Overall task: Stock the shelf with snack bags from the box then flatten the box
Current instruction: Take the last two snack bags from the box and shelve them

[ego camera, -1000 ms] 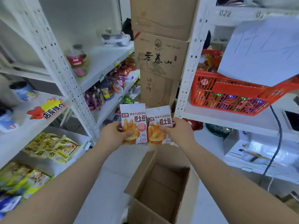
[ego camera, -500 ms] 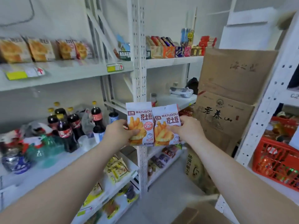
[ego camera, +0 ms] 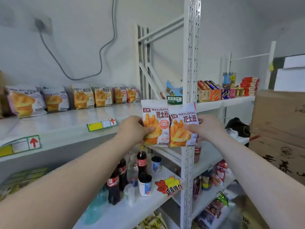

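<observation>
My left hand [ego camera: 133,128] grips a white and orange snack bag [ego camera: 156,123] by its lower left corner. My right hand [ego camera: 204,128] pinches a second, matching snack bag [ego camera: 182,128] by its right side. Both bags are held upright, side by side, in front of the white upper shelf [ego camera: 66,123] and its perforated upright post [ego camera: 190,63]. A row of several similar snack bags [ego camera: 92,97] stands along the back of that shelf. The box is out of view.
Cola bottles [ego camera: 142,162] and cups [ego camera: 145,185] stand on the shelf below, beside a red and yellow sign [ego camera: 170,187]. Stacked cardboard cartons [ego camera: 279,128] rise at the right. Snack boxes [ego camera: 214,93] and a tin sit on the right-hand shelf. Price tags [ego camera: 100,124] hang on the shelf edge.
My view has swung up and left from the open box on the floor to the upper shelf. Both hands have lifted the two bags up to shelf height.
</observation>
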